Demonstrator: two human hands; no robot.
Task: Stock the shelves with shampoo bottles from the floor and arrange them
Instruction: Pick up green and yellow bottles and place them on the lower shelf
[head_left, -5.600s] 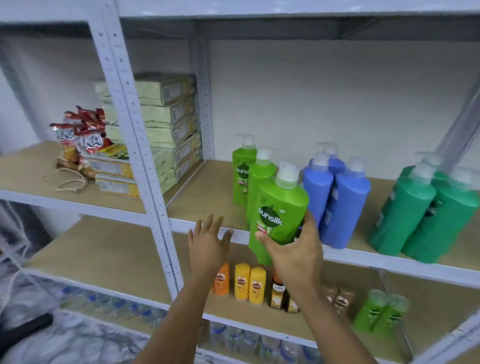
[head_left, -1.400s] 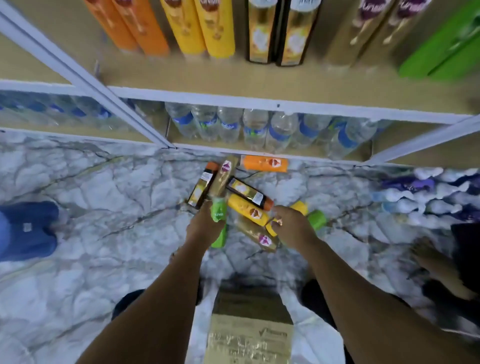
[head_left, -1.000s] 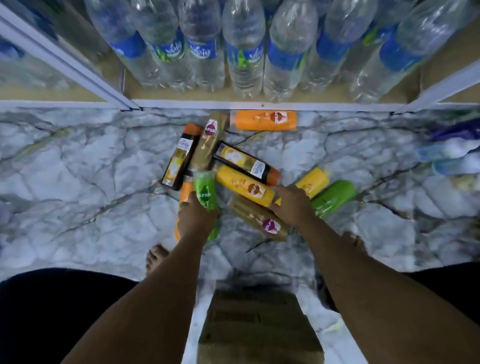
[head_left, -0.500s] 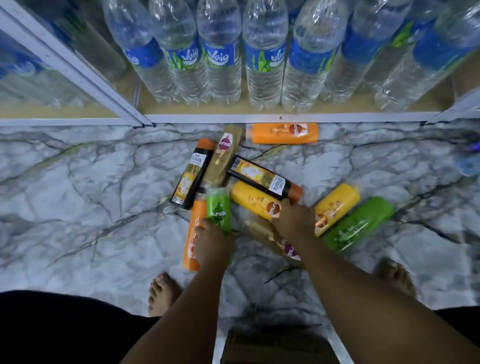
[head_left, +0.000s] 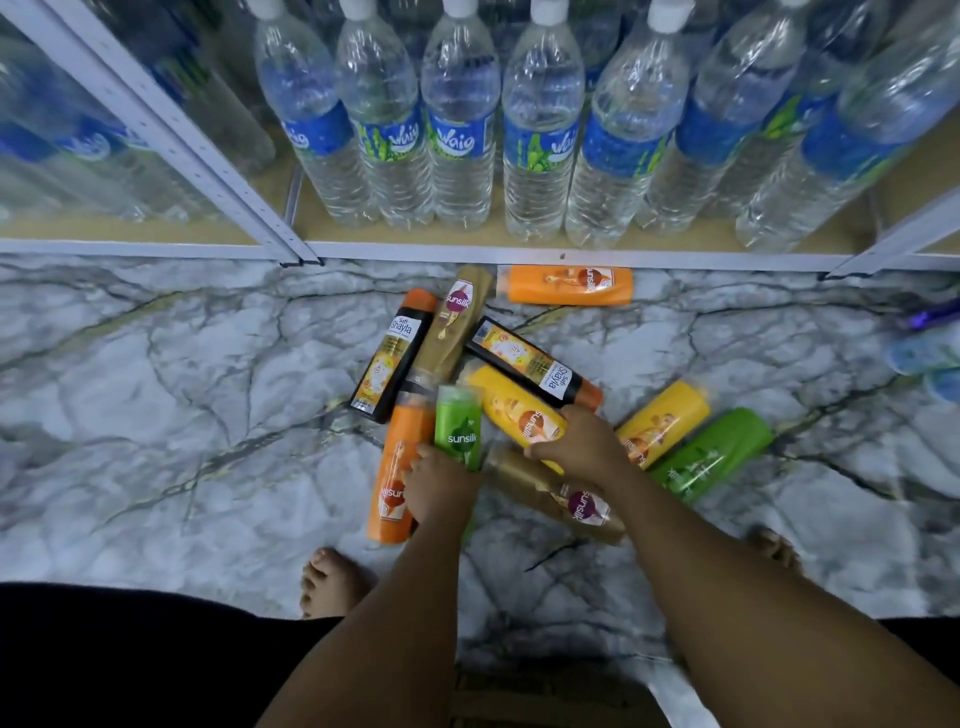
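Landmark: the small green Sunsilk bottle (head_left: 458, 433), held up near the middle of the pile on the marble floor (head_left: 156, 415); every place below is given from it.
Left hand (head_left: 441, 488): just below the green bottle, its fingers wrapped round the bottle's lower end, so the bottle points up toward the shelf; this looks like a pick for restocking.
Right hand (head_left: 579, 447): just right of the green bottle, fingers curled over the near end of the yellow bottle (head_left: 519, 410), which looks gripped, though how far the fingers close underneath is hidden.
Why two hands: my guess is one bottle per hand, to save a trip up to the shelves.
Orange bottle (head_left: 400, 467): lying flat, touching the green bottle's left side, partly under the left hand.
Brown bottle (head_left: 558, 493): below and right, lying flat under the right wrist.
Black bottles: one (head_left: 392, 356) up and left, one (head_left: 535, 364) up and right, both flat on the floor.
Tan bottle (head_left: 454, 322): straight above, lying between the two black ones.
Second orange bottle (head_left: 569, 285): farther above and right, lying along the shelf edge.
Far right: another yellow bottle (head_left: 665, 423) and a larger green bottle (head_left: 711, 454), side by side.
Bottom shelf (head_left: 519, 252): above the whole pile, filled with upright water bottles (head_left: 460, 130), so the shampoo probably belongs higher up.
Progress: most of the pile is still on the floor, with only the green bottle clearly raised.
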